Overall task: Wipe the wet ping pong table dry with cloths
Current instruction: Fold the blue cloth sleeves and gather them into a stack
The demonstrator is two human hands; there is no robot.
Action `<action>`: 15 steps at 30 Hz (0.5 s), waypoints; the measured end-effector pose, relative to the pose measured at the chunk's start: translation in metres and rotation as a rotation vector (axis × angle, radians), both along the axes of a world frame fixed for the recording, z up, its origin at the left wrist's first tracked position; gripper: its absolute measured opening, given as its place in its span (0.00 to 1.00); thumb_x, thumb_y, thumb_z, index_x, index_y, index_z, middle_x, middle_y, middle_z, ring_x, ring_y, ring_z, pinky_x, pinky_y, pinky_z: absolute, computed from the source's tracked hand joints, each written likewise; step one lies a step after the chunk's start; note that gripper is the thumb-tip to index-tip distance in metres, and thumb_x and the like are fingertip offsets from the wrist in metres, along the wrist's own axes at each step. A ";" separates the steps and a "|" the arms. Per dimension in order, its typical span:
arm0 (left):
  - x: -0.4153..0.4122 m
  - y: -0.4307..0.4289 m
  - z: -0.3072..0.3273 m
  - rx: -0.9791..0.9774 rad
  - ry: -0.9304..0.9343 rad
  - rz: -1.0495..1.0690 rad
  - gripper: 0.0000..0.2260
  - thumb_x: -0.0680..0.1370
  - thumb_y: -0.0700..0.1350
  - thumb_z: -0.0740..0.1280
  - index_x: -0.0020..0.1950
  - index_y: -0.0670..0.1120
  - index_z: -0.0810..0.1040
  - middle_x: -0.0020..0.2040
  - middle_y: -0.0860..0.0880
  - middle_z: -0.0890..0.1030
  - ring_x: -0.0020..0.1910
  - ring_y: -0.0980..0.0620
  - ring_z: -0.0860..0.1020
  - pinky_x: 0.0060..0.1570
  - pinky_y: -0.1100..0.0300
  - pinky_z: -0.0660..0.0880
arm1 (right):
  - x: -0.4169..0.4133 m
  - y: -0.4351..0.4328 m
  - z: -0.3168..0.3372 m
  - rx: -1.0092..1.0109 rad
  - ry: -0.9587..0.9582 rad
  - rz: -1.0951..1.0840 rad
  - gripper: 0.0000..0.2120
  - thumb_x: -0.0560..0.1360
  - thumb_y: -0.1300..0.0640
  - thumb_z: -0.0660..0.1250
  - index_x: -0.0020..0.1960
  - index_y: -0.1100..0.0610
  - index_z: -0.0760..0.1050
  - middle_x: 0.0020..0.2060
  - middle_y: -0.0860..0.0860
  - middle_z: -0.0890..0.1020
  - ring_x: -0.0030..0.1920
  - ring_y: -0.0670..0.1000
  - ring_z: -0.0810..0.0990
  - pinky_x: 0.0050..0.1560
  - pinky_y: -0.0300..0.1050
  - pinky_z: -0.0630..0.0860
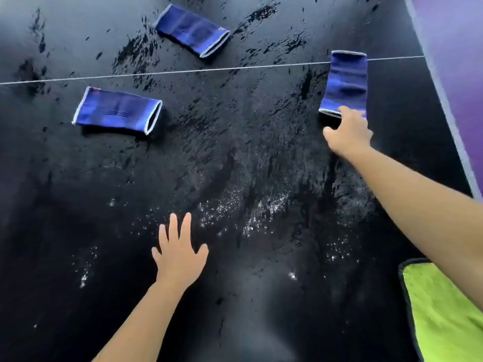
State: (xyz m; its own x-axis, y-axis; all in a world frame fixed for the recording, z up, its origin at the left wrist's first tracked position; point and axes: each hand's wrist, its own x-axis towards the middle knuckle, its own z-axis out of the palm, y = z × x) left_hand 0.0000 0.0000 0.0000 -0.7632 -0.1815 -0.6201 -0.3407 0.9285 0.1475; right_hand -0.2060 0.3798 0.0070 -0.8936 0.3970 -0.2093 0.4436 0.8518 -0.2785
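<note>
The dark, glossy ping pong table fills nearly the whole view, its surface wet across the middle: streaks and smears of water run from the far side down toward the near side, with beads that catch the light as white specks in a band across the centre and a few scattered patches to the near left. A thin white line crosses the table from left to right in the far part of the view. At the near right edge lies a lime-green microfibre cloth with a dark border, partly hidden under the right forearm and cut off by the frame. The right hand reaches far out to the right and grips the near end of a blue knitted elastic sleeve with grey trim, fingers curled over its edge; this sleeve lies lengthwise across the white line. The left hand hovers or rests flat low over the near centre of the table, fingers spread and straight, holding nothing; whether the palm touches the surface cannot be told. Two more such sleeves lie apart from both hands: a second blue sleeve on the left, just on the near side of the line, and a third blue sleeve beyond the line near the top. Past the table's right edge shows a purple floor
</note>
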 end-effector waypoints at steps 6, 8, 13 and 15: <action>0.001 -0.002 -0.013 0.028 0.024 0.018 0.37 0.82 0.56 0.62 0.82 0.58 0.41 0.82 0.54 0.35 0.81 0.46 0.37 0.77 0.36 0.50 | -0.050 0.014 -0.024 0.192 -0.074 0.019 0.22 0.75 0.63 0.61 0.69 0.56 0.69 0.65 0.60 0.72 0.67 0.64 0.70 0.64 0.60 0.66; 0.000 -0.004 -0.013 0.021 0.001 0.004 0.37 0.82 0.55 0.62 0.82 0.58 0.39 0.81 0.54 0.34 0.81 0.46 0.36 0.77 0.37 0.49 | -0.050 0.017 -0.033 0.212 0.023 0.012 0.18 0.74 0.67 0.61 0.63 0.58 0.71 0.62 0.61 0.74 0.64 0.66 0.71 0.61 0.59 0.69; 0.000 -0.011 -0.002 0.174 0.030 0.111 0.33 0.82 0.51 0.63 0.82 0.58 0.49 0.83 0.54 0.41 0.81 0.49 0.40 0.78 0.43 0.48 | -0.040 0.005 -0.024 0.009 0.206 -0.059 0.15 0.73 0.69 0.57 0.57 0.58 0.70 0.57 0.61 0.79 0.57 0.66 0.75 0.55 0.57 0.71; 0.006 -0.013 0.010 0.292 0.139 0.260 0.29 0.81 0.48 0.65 0.80 0.55 0.59 0.83 0.51 0.50 0.81 0.50 0.46 0.79 0.47 0.52 | -0.030 -0.014 -0.005 -0.059 0.349 -0.046 0.14 0.75 0.67 0.56 0.57 0.58 0.72 0.55 0.60 0.80 0.56 0.64 0.76 0.55 0.56 0.71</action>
State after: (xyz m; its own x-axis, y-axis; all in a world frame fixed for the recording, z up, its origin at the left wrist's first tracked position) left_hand 0.0057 -0.0134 0.0098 -0.7952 -0.2107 -0.5685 -0.5166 0.7264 0.4532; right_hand -0.2360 0.3656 0.0020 -0.8967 0.4350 0.0821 0.3507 0.8112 -0.4679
